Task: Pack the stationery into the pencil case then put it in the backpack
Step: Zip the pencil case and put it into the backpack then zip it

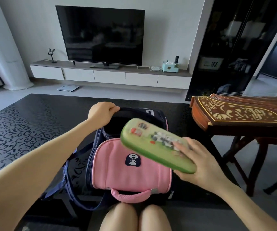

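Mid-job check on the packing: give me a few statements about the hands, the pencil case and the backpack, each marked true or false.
1. The right hand holds the green pencil case. True.
2. The green pencil case is already inside the backpack. False: it is held in the air over the backpack's pink front, outside the opening.
3. The left hand grips the far rim of the backpack's opening. True.
4. The green pencil case hangs open. False: it looks closed.
5. The television shows a picture. False: its screen is dark.
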A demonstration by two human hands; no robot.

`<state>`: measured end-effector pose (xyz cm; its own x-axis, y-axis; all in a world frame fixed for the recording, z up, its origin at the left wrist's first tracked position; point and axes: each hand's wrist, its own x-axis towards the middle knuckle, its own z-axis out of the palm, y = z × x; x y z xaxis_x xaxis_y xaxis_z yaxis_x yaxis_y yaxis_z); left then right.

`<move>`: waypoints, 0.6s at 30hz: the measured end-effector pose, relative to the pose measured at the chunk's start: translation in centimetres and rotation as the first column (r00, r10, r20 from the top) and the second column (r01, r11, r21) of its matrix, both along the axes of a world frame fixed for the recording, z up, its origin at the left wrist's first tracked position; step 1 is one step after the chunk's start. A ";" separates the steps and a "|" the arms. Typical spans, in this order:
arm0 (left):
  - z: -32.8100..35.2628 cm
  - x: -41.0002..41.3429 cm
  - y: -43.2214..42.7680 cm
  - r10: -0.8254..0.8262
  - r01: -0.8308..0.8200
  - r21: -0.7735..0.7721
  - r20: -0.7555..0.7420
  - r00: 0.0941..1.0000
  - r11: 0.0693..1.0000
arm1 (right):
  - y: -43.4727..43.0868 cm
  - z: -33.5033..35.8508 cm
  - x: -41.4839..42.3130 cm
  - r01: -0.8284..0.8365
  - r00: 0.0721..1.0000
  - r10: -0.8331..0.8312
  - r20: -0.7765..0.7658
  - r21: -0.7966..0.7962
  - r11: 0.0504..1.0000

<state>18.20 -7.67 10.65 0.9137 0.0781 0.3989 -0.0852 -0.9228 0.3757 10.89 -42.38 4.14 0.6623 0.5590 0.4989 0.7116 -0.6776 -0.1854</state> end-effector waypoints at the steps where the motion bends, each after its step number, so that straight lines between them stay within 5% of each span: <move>1: 0.3 -0.1 -0.2 -0.021 0.021 -0.008 -0.018 1.000 1.000 | 0.9 0.2 0.2 0.013 0.998 -0.008 0.057 -0.097 0.995; 7: 0.1 -1.1 -0.4 -0.071 0.071 -0.039 -0.018 0.997 0.997 | 7.2 0.3 4.0 0.129 0.973 -0.080 0.218 -0.221 0.967; 11: -0.4 -1.6 -0.1 -0.145 0.146 0.001 -0.097 0.985 0.989 | 9.7 0.2 5.7 0.200 0.904 -0.135 0.406 -0.123 0.972; 15: -0.6 -1.8 -0.2 -0.196 0.216 0.148 -0.141 0.971 0.965 | 10.3 -1.1 5.5 0.326 0.892 -0.331 0.308 0.069 0.943; 18: -0.5 -1.7 -1.4 -0.268 0.297 0.234 -0.148 0.952 0.926 | 9.7 -2.9 4.7 0.267 0.943 -0.312 0.113 0.296 0.917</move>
